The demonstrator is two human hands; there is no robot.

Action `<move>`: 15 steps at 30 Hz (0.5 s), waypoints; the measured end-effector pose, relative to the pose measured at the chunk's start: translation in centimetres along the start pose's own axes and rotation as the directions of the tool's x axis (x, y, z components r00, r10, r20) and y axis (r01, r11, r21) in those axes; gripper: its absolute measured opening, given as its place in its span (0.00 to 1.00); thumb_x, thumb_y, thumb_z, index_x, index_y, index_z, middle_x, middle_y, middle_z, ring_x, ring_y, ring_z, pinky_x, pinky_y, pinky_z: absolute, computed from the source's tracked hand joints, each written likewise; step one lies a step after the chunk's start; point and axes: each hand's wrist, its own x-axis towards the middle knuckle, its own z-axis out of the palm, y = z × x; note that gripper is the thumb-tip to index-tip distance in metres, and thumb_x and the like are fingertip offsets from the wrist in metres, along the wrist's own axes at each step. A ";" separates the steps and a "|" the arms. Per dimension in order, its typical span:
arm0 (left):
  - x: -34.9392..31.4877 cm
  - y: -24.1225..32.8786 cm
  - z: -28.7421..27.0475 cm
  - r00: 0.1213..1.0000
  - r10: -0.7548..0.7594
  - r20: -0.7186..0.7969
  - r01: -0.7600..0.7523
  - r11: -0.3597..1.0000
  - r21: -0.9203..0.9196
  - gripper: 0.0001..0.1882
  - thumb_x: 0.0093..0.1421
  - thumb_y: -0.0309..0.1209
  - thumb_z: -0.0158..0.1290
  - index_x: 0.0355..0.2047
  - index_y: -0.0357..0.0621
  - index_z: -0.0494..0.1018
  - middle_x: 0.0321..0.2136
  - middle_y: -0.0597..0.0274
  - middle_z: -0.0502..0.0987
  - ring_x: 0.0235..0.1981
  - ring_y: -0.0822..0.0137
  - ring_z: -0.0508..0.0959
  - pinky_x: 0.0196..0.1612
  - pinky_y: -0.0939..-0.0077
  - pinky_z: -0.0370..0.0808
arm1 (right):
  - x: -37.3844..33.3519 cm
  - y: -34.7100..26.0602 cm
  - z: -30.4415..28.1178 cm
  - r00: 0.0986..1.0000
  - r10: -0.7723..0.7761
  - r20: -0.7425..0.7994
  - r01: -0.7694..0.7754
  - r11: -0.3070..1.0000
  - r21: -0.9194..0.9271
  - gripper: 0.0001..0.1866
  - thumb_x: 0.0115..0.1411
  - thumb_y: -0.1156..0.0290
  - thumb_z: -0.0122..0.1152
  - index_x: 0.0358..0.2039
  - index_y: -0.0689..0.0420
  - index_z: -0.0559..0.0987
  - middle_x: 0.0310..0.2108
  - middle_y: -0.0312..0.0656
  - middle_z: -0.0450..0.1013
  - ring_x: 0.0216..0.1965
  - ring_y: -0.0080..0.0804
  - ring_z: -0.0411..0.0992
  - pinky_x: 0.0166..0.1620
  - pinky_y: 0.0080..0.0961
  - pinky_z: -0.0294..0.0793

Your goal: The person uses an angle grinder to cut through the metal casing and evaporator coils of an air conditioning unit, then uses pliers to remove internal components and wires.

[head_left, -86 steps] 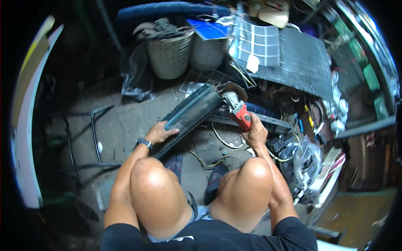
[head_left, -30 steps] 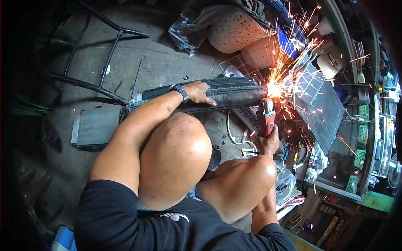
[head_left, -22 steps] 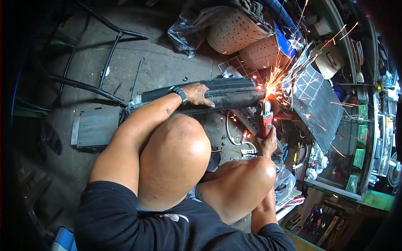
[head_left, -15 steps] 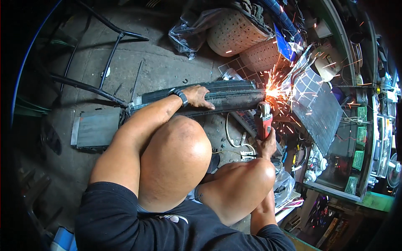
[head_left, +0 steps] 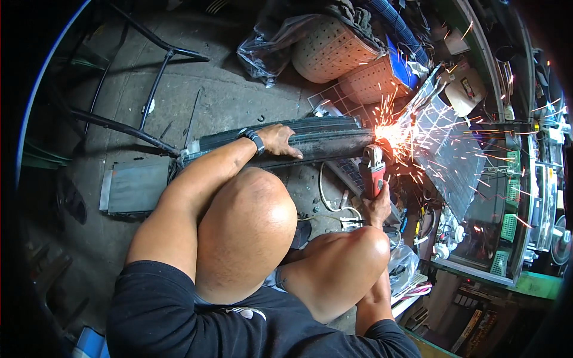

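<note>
We grip grinder (head_left: 375, 173) in right hand (head_left: 377, 206); left hand (head_left: 278, 141), spread wide, steadies bar (head_left: 334, 144): rolling could cause kickback.

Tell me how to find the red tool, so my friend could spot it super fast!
Start with the long dark piece under the person's left hand. Follow it to its right end, where orange sparks spray out. Just below them is the grinder, the one with a red body and silvery head, gripped in the right hand.

red grinder (head_left: 375, 176) (sparking brightly) | long black casing (head_left: 334, 145) | lying crosswise
</note>
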 end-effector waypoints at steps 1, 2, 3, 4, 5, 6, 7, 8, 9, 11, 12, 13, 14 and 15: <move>0.3 0.3 0.2 1.000 0.013 0.007 -0.013 1.000 0.005 0.48 0.54 0.67 0.72 0.50 0.25 0.83 0.39 0.33 0.88 0.44 0.42 0.89 0.53 0.55 0.84 | -0.1 0.5 -0.1 1.000 0.005 -0.007 -0.005 1.000 -0.007 0.53 0.48 0.65 0.82 0.74 0.54 0.67 0.66 0.53 0.76 0.63 0.57 0.78 0.61 0.49 0.81; 0.2 0.2 0.2 1.000 0.011 0.014 -0.011 1.000 0.010 0.49 0.53 0.67 0.72 0.50 0.25 0.83 0.39 0.33 0.88 0.44 0.42 0.89 0.53 0.55 0.84 | -0.1 0.2 0.0 1.000 0.019 0.003 -0.019 1.000 0.006 0.52 0.48 0.65 0.82 0.74 0.54 0.67 0.65 0.53 0.76 0.62 0.57 0.78 0.61 0.49 0.81; 0.2 0.1 0.2 1.000 0.008 0.015 -0.008 1.000 0.009 0.49 0.53 0.67 0.72 0.50 0.25 0.83 0.39 0.33 0.88 0.44 0.42 0.89 0.53 0.55 0.84 | -0.1 -0.1 0.0 0.999 0.033 0.013 -0.034 0.999 0.018 0.52 0.48 0.65 0.81 0.73 0.54 0.68 0.65 0.52 0.76 0.62 0.57 0.78 0.61 0.50 0.81; 0.2 0.0 0.2 1.000 0.015 0.008 -0.015 1.000 0.014 0.48 0.54 0.66 0.72 0.50 0.26 0.84 0.39 0.34 0.88 0.44 0.42 0.89 0.53 0.55 0.84 | 0.0 -0.2 0.0 0.999 0.033 0.015 -0.033 0.999 0.018 0.52 0.48 0.65 0.81 0.73 0.54 0.68 0.65 0.52 0.76 0.62 0.57 0.78 0.61 0.50 0.81; 0.1 -0.3 0.3 1.000 0.018 -0.001 -0.018 1.000 0.019 0.47 0.54 0.66 0.72 0.51 0.27 0.84 0.40 0.36 0.88 0.44 0.42 0.89 0.53 0.55 0.84 | 0.1 -0.5 0.1 0.997 0.061 0.042 -0.062 0.998 0.030 0.52 0.48 0.65 0.81 0.73 0.54 0.68 0.65 0.53 0.76 0.62 0.57 0.78 0.61 0.50 0.81; 0.1 -0.6 0.5 1.000 0.014 -0.001 -0.014 1.000 0.017 0.47 0.54 0.66 0.72 0.51 0.27 0.84 0.40 0.36 0.88 0.44 0.42 0.89 0.53 0.55 0.84 | 0.2 -0.7 0.2 0.994 0.088 0.069 -0.091 0.995 0.041 0.51 0.48 0.65 0.81 0.73 0.54 0.68 0.64 0.53 0.77 0.62 0.57 0.78 0.60 0.50 0.81; 0.1 -0.8 0.7 1.000 0.009 -0.017 -0.009 1.000 0.006 0.47 0.54 0.66 0.72 0.51 0.28 0.84 0.40 0.36 0.88 0.44 0.42 0.89 0.53 0.55 0.84 | 0.1 -0.9 0.1 0.994 0.086 0.072 -0.089 0.995 0.042 0.51 0.48 0.65 0.81 0.73 0.54 0.68 0.64 0.53 0.77 0.62 0.57 0.78 0.60 0.50 0.81; 0.1 -0.8 0.6 0.999 0.009 -0.032 -0.009 1.000 -0.002 0.46 0.54 0.66 0.73 0.50 0.29 0.84 0.41 0.37 0.88 0.45 0.43 0.89 0.54 0.55 0.84 | 0.1 -0.8 0.3 0.996 0.075 0.051 -0.077 0.996 0.036 0.51 0.48 0.64 0.81 0.73 0.54 0.68 0.64 0.53 0.77 0.62 0.57 0.78 0.60 0.50 0.81; 0.1 -0.8 0.6 0.999 0.010 -0.031 -0.010 1.000 -0.001 0.46 0.54 0.66 0.73 0.50 0.29 0.84 0.41 0.37 0.88 0.45 0.43 0.89 0.54 0.55 0.84 | 0.1 -0.7 0.4 0.998 0.064 0.030 -0.065 0.997 0.030 0.51 0.48 0.64 0.80 0.73 0.54 0.68 0.65 0.53 0.76 0.62 0.58 0.78 0.60 0.50 0.81; 0.1 -0.6 0.6 1.000 0.009 -0.030 -0.009 1.000 -0.013 0.45 0.54 0.65 0.72 0.50 0.30 0.84 0.42 0.36 0.88 0.46 0.43 0.89 0.55 0.55 0.83 | 0.1 -0.5 0.6 0.999 0.045 0.012 -0.045 0.999 0.021 0.50 0.49 0.63 0.80 0.73 0.54 0.68 0.65 0.54 0.76 0.62 0.58 0.78 0.60 0.51 0.81; 0.1 -0.5 0.5 1.000 0.010 -0.029 -0.010 1.000 -0.013 0.45 0.54 0.65 0.72 0.50 0.30 0.84 0.42 0.36 0.88 0.46 0.43 0.89 0.55 0.55 0.83 | 0.0 -0.4 0.7 1.000 0.024 -0.004 -0.024 1.000 0.011 0.50 0.49 0.63 0.80 0.73 0.54 0.68 0.65 0.54 0.76 0.61 0.58 0.78 0.60 0.51 0.81; 0.1 -0.4 0.3 1.000 0.000 -0.004 0.000 1.000 -0.007 0.44 0.55 0.65 0.72 0.50 0.31 0.85 0.43 0.37 0.88 0.47 0.43 0.89 0.55 0.55 0.83 | 0.0 -0.3 0.7 1.000 0.025 -0.004 -0.025 1.000 0.010 0.50 0.49 0.63 0.80 0.73 0.54 0.68 0.65 0.54 0.76 0.61 0.58 0.78 0.60 0.51 0.81; 0.1 -0.1 0.2 1.000 -0.010 0.022 0.010 1.000 0.000 0.43 0.55 0.64 0.72 0.50 0.32 0.85 0.43 0.37 0.88 0.47 0.43 0.89 0.54 0.55 0.83 | -0.1 -0.3 0.5 1.000 0.012 -0.014 -0.012 1.000 0.013 0.50 0.49 0.63 0.79 0.73 0.54 0.68 0.65 0.54 0.76 0.62 0.59 0.78 0.61 0.51 0.80; 0.1 0.1 0.1 1.000 -0.008 0.024 0.008 1.000 -0.001 0.43 0.55 0.64 0.72 0.50 0.32 0.85 0.43 0.37 0.88 0.47 0.43 0.89 0.54 0.55 0.83 | -0.1 -0.3 0.4 1.000 0.000 -0.024 0.000 1.000 0.015 0.50 0.49 0.63 0.79 0.73 0.54 0.68 0.66 0.54 0.76 0.62 0.59 0.78 0.61 0.52 0.80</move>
